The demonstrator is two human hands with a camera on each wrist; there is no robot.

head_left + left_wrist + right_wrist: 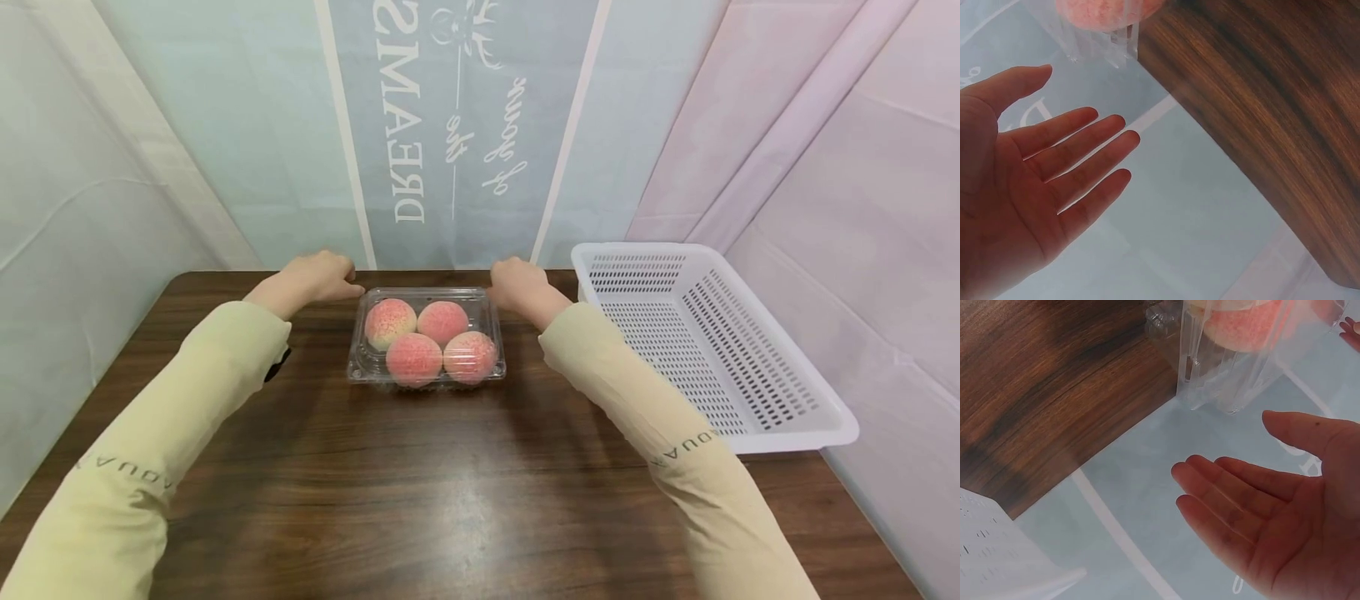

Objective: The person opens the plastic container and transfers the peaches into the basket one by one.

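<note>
A clear plastic clamshell box with its lid down sits on the wooden table, near the far edge. Inside it lie several pink and pale-yellow peaches. My left hand is beside the box's far left corner. In the left wrist view that left hand has its fingers spread and nothing in them. By the far right corner is my right hand. The right wrist view shows the right hand palm up, fingers loosely bent and holding nothing, with the box just beyond its thumb.
A white perforated plastic basket stands to the right on the table, close to my right forearm. Behind the table's far edge hangs a pale curtain with printed lettering. More light fabric hangs at the right side.
</note>
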